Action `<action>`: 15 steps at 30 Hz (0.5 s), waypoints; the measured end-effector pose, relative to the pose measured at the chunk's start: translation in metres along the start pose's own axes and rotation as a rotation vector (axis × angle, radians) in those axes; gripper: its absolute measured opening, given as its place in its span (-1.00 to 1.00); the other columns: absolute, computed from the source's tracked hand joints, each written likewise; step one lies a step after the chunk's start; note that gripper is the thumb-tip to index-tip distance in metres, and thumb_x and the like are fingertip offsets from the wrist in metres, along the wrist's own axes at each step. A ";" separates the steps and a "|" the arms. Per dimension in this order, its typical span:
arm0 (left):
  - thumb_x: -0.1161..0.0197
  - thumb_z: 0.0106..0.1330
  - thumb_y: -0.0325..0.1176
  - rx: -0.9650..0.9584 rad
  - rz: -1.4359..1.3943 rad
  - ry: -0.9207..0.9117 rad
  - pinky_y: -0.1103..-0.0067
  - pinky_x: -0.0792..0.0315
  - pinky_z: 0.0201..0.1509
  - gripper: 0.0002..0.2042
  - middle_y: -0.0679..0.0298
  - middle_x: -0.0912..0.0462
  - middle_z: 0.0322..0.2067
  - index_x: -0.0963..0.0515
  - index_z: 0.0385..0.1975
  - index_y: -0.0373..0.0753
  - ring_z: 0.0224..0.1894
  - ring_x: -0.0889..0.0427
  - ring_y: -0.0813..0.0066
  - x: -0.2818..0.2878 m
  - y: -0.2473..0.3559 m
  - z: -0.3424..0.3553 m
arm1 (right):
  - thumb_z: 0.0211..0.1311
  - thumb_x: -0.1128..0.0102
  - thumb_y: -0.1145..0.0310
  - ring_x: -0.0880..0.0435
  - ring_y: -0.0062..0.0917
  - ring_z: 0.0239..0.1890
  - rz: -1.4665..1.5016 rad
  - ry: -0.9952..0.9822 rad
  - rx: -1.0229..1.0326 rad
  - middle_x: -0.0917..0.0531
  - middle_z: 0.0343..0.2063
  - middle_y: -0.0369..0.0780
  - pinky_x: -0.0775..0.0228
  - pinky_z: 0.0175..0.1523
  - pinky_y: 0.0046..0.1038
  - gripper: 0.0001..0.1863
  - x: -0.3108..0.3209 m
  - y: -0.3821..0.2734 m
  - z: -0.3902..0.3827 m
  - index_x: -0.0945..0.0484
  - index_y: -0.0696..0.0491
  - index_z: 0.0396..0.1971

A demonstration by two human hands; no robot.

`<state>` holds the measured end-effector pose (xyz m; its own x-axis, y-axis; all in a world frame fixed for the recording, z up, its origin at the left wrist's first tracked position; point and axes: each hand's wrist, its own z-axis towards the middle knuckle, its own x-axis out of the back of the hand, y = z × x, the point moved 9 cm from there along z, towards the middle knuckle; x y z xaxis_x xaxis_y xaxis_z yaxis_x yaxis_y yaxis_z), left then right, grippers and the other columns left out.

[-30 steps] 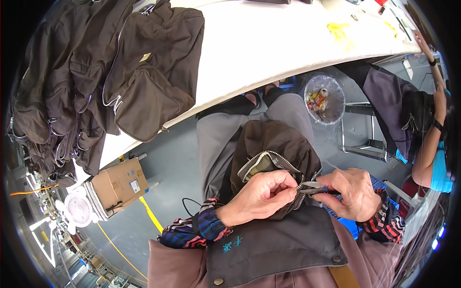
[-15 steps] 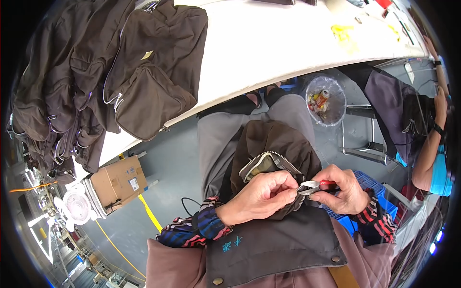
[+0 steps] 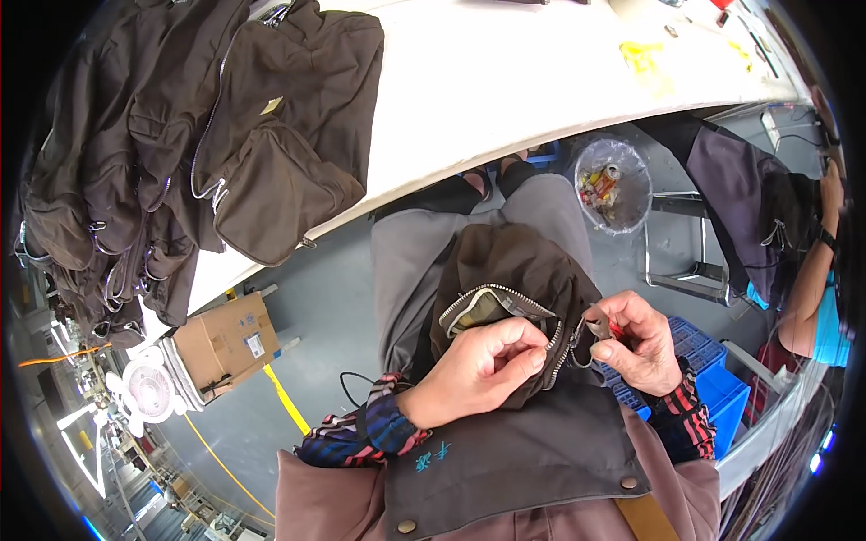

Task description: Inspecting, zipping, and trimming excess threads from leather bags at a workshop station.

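Note:
A dark brown fabric bag (image 3: pixel 514 257) lies across my lap, its curved metal-toothed zipper (image 3: pixel 492 290) parted over a paler lining. My left hand (image 3: pixel 478 365) pinches the zipper edge at the bag's near right side, thumb against the bent forefinger. Just right of the bag, my right hand (image 3: pixel 640 347) is closed round small pliers (image 3: pixel 596 323) with red handles, mostly covered by the fingers. The metal jaws of the pliers point up and left, close to the zipper's right end. Whether they touch it I cannot tell.
More dark brown bags (image 3: pixel 289 135) are heaped at the left of the white table (image 3: pixel 469 90). A lined waste bin (image 3: pixel 613 194) stands beyond my right knee, a blue crate (image 3: pixel 699 361) beside my right arm. Another person's arm (image 3: pixel 816 261) shows at far right. A cardboard box (image 3: pixel 225 338) and fan (image 3: pixel 144 389) are at left.
My right hand has drawn the pliers right, away from my left fingertips, and turned their jaws upward. My left hand has shifted slightly left, showing more of the zipper.

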<state>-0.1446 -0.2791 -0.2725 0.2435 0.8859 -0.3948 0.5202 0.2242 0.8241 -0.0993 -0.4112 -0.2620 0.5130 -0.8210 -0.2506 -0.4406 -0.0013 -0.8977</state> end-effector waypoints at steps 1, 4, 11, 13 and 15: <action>-0.09 0.27 -0.47 0.001 0.008 -0.002 0.73 -0.30 -0.49 -0.90 0.40 -0.44 -0.50 -0.41 -0.27 -0.33 -0.51 -0.37 0.76 -0.004 0.003 -0.001 | 0.06 -0.26 0.48 -0.34 -0.82 -0.43 -0.117 0.018 0.014 -0.49 -0.46 -0.40 -0.20 -0.33 -0.69 -0.65 0.001 0.001 0.002 -0.38 0.15 -0.15; -0.14 0.21 -0.49 -0.062 0.565 0.214 0.61 -0.41 -0.45 -0.80 0.23 -0.48 -0.45 -0.37 -0.19 -0.29 -0.43 -0.52 0.62 0.003 0.032 -0.009 | 0.07 -0.25 0.46 -0.34 -0.83 -0.47 -0.182 0.047 0.020 -0.48 -0.52 -0.41 -0.22 -0.37 -0.70 -0.67 -0.003 0.003 0.008 -0.39 0.16 -0.16; -0.12 0.15 -0.50 -0.325 1.208 -0.008 0.49 -0.44 -0.40 -0.79 0.17 -0.41 -0.34 -0.37 -0.21 -0.29 -0.40 -0.51 0.27 -0.026 0.066 -0.001 | 0.14 -0.20 0.43 -0.35 -0.84 -0.51 -0.063 -0.021 -0.014 -0.48 -0.54 -0.41 -0.23 -0.40 -0.73 -0.71 -0.015 0.007 0.012 -0.41 0.17 -0.15; -0.11 0.15 -0.50 -0.315 1.261 -0.062 0.50 -0.44 -0.40 -0.80 0.19 -0.39 -0.36 -0.37 -0.23 -0.30 -0.40 -0.50 0.29 -0.029 0.068 0.004 | 0.14 -0.19 0.43 -0.36 -0.84 -0.50 -0.022 -0.016 -0.023 -0.48 -0.54 -0.42 -0.23 -0.39 -0.73 -0.70 -0.014 0.009 0.012 -0.41 0.17 -0.14; -0.10 0.15 -0.50 -0.304 1.311 -0.117 0.51 -0.45 -0.40 -0.82 0.20 -0.38 -0.39 -0.37 -0.25 -0.32 -0.40 -0.49 0.31 -0.031 0.068 0.008 | 0.15 -0.19 0.43 -0.36 -0.84 -0.49 0.020 -0.011 -0.036 -0.48 -0.54 -0.42 -0.24 -0.39 -0.73 -0.70 -0.013 0.010 0.012 -0.42 0.17 -0.13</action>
<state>-0.1100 -0.2944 -0.2080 0.4932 0.4793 0.7260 -0.3438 -0.6592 0.6688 -0.1015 -0.3937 -0.2725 0.5118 -0.8147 -0.2726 -0.4768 -0.0054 -0.8790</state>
